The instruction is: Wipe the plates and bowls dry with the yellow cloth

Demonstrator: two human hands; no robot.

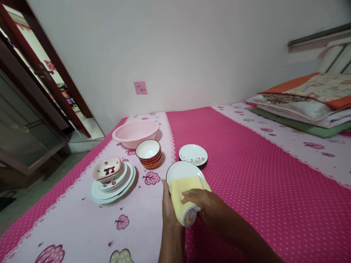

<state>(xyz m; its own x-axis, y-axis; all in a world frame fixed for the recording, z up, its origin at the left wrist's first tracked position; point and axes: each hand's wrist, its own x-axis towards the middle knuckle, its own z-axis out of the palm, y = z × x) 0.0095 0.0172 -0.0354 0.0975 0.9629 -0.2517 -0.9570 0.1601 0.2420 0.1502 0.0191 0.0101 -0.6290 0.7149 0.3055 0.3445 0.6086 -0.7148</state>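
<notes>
A dark-rimmed white plate (pixel 179 171) is resting in the left hand (pixel 169 208), low in front of the person and above the bed. The left hand is cupping it at the side, thumb upright along the rim, while the right hand (pixel 204 201) is pressing a folded yellow towel (pixel 178 188) onto its face. For what looks like wiping, keeping the left grip firm at the edge and the palm low would be steadying the plate best; spreading the towel flat and working round to the bare far part would be covering the surface more evenly than rubbing one spot.

The plate is looking glossy and plain where it is showing, with the towel hiding its near part. The towel is curling into a roll at its near end, showing a pale purple edging.

Just beyond, a flower-patterned plate (pixel 189 150) is lying on the bed (pixel 246 175); whether the two plates are touching, one cannot tell. To the left, stacked bowls (pixel 148 150) are standing near a pink basin (pixel 131 143), and a cartoon-printed dish (pixel 115 166) is sitting on a plate stack (pixel 100 195).
</notes>
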